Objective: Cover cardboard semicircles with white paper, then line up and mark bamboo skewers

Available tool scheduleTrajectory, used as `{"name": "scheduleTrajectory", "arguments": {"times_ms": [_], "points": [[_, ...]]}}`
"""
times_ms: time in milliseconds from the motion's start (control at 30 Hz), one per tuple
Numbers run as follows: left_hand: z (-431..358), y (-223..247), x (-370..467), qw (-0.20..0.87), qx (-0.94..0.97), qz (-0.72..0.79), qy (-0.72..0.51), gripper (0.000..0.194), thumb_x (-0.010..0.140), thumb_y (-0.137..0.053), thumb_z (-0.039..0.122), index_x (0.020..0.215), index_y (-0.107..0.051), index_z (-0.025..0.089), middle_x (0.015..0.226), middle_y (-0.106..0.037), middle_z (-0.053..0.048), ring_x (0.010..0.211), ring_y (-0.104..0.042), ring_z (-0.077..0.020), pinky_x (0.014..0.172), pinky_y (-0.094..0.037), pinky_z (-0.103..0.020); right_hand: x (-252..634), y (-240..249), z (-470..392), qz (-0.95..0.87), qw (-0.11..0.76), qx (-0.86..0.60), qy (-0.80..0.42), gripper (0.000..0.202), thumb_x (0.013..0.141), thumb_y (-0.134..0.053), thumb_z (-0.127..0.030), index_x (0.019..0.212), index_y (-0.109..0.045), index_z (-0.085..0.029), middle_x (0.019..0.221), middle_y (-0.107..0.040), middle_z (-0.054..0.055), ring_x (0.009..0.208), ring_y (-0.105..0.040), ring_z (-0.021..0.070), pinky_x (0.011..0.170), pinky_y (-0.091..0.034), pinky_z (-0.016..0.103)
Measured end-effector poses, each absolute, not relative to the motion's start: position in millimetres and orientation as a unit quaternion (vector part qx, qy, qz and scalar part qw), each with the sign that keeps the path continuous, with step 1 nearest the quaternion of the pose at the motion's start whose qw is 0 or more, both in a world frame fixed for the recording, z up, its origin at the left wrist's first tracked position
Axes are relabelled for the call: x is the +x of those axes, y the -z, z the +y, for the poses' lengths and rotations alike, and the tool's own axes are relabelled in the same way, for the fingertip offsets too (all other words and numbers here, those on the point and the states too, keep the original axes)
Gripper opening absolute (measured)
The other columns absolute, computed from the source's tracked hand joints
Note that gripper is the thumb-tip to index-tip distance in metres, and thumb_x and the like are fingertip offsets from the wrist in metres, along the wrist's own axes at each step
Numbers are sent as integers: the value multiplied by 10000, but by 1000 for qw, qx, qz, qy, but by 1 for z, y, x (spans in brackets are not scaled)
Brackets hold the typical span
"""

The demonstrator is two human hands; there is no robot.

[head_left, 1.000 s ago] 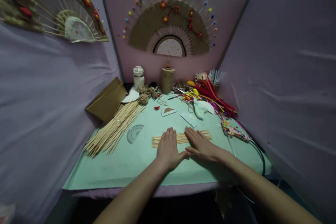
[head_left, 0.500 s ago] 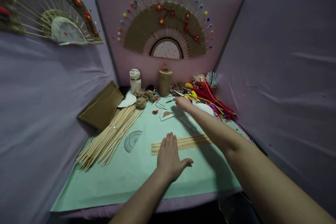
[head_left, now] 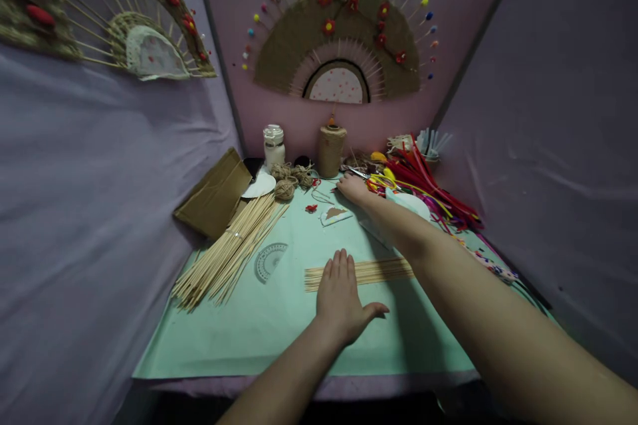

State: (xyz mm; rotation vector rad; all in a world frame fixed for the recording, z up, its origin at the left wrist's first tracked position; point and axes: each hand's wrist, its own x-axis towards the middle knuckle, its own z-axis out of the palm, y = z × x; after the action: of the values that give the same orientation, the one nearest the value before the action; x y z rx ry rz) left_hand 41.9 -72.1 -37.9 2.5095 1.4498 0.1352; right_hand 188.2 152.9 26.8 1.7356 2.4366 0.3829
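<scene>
My left hand [head_left: 339, 299] lies flat on the green tabletop, fingers stretched and thumb apart, its fingertips over the left end of a row of thin bamboo sticks [head_left: 379, 271]. The sticks lie side by side. Farther back, my right hand [head_left: 353, 188] reaches down to the table with curled fingers. A small dark tip pokes out at its fingers, but the thing itself is too covered to name. Scissors [head_left: 357, 172] lie just beyond that hand. A small half-round patterned piece [head_left: 335, 215] and a red flower [head_left: 311, 208] are nearby.
On the left are a big bundle of bamboo sticks [head_left: 229, 252], a protractor [head_left: 269, 261] and folded cardboard [head_left: 214, 194]. Twine balls [head_left: 285, 188], a jar [head_left: 274, 147] and a twine spool [head_left: 331, 151] stand behind. Red pipe cleaners [head_left: 423, 172] spread rightward. Decorated fans [head_left: 339, 36] hang above.
My right fingers have come down and closed around the spot where a slim pointed tool showed. My left hand stays flat on the sticks. The view has shifted, moving the scene rightward.
</scene>
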Motion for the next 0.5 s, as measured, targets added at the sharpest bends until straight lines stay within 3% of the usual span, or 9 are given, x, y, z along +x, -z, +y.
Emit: {"name": "scheduleTrajectory", "arguments": {"times_ms": [100, 200, 367, 500], "points": [[-72, 36, 43, 120, 859, 495, -41, 1143, 732, -240, 851, 1485, -204, -7, 1573, -127, -189, 1465, -82, -306, 1195, -108, -439, 189, -43, 139, 812, 22, 564, -147, 272, 969, -365, -150, 1123, -574, -72, 1182, -578, 188, 1167, -472, 272, 901, -426, 380], [-71, 35, 44, 118, 859, 497, -36, 1127, 741, -260, 841, 1488, -200, -1, 1575, -119, -186, 1468, -72, -299, 1196, -90, -430, 200, -60, 111, 794, -18, 584, -168, 359, 984, -229, -149, 1217, -489, -67, 1204, -555, 204, 1123, -474, 278, 815, -407, 348], [-70, 36, 44, 110, 861, 494, -43, 1101, 748, -281, 828, 1487, -217, 14, 1578, -133, -177, 1468, -78, -294, 1195, -74, -423, 224, -69, 12, 690, -76, 702, -156, 380, 999, -235, -272, 1218, -500, -110, 973, -666, 152, 862, -596, 262, 712, -405, 335], [-71, 38, 43, 100, 863, 492, -52, 1088, 750, -281, 821, 1485, -224, 21, 1577, -150, -176, 1467, -89, -298, 1190, -87, -431, 230, -33, -72, 733, -73, 674, -53, 353, 970, -301, -230, 1153, -597, -169, 1050, -690, 124, 961, -617, 252, 803, -464, 341]]}}
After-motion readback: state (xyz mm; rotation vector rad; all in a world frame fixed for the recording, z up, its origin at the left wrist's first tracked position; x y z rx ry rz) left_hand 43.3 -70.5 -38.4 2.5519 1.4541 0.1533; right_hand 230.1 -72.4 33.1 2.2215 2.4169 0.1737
